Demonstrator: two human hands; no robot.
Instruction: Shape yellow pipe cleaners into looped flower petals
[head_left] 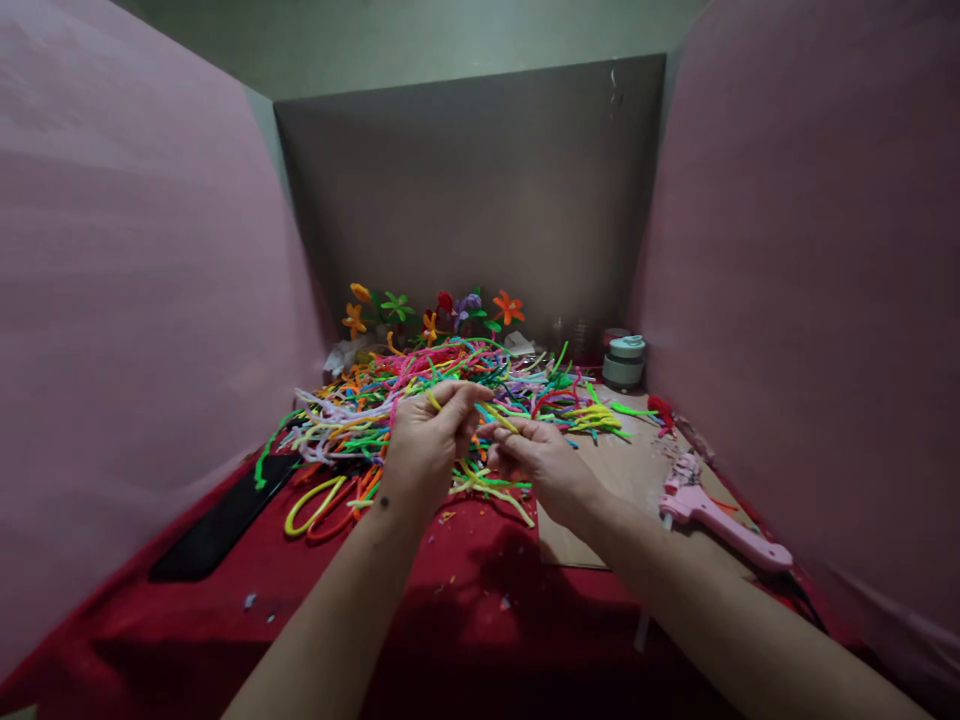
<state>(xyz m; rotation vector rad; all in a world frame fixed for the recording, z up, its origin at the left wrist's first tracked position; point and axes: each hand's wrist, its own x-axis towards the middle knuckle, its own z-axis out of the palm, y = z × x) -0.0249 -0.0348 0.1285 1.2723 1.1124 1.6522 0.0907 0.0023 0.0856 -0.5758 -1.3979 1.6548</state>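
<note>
Both hands are raised close together in front of a heap of coloured pipe cleaners (420, 375). My left hand (429, 432) is closed in a pinch, and a bit of yellow shows between its fingers. A yellow pipe cleaner (498, 416) runs between the two hands. The fingertips of my right hand (541, 458) are closed on it, slightly lower and to the right. How the strand is bent inside the left fingers is hidden. Below the hands, several loose pale yellow and green strands (499, 487) lie on the red cloth (420, 600).
Pipe-cleaner flowers (508, 307) stand behind the heap. At right, a pink glue gun (724, 520) lies on a brown board (574, 535), with a lidded jar (624, 362) further back. A flat black object (225, 520) lies left. Pink walls (810, 300) flank both sides.
</note>
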